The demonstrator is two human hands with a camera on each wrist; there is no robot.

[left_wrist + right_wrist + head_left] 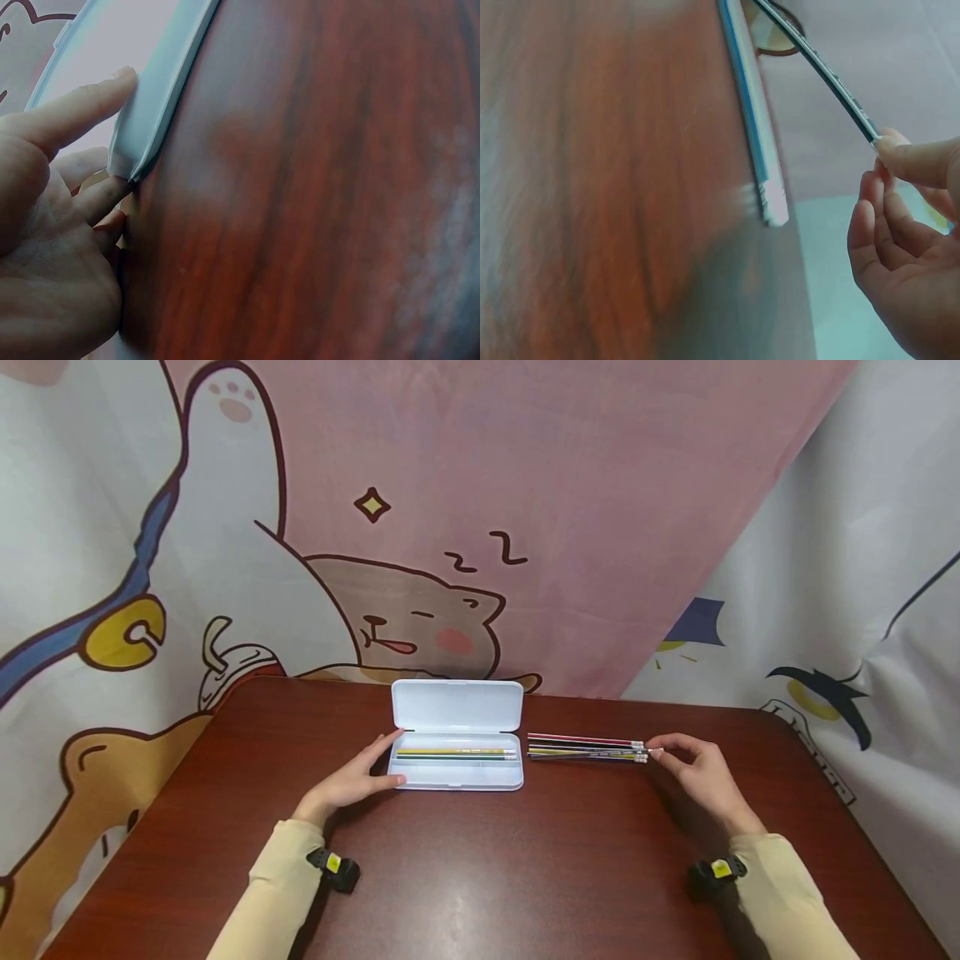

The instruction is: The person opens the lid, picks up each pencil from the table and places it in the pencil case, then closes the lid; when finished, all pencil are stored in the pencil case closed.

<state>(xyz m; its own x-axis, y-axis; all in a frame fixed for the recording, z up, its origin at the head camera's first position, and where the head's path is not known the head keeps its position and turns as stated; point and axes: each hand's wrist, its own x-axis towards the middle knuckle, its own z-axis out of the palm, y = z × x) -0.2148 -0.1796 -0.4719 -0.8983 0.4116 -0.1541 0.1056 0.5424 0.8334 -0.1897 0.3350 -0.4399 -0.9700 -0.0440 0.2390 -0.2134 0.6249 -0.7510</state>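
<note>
A white pencil case lies with its lid raised, a yellow pencil and a dark green pencil in its rear compartment. My left hand holds the case's left end, the thumb over the rim and the other fingers against the outside. To the case's right lies a bunch of pencils, white erasers pointing right. With thumb and forefinger, my right hand pinches the eraser end of a dark pencil. In the right wrist view that pencil slants above the bunch.
Everything lies on a brown wood-grain table. Behind its far edge hangs a printed cloth with cartoon animals. The upright lid stands at the back of the case.
</note>
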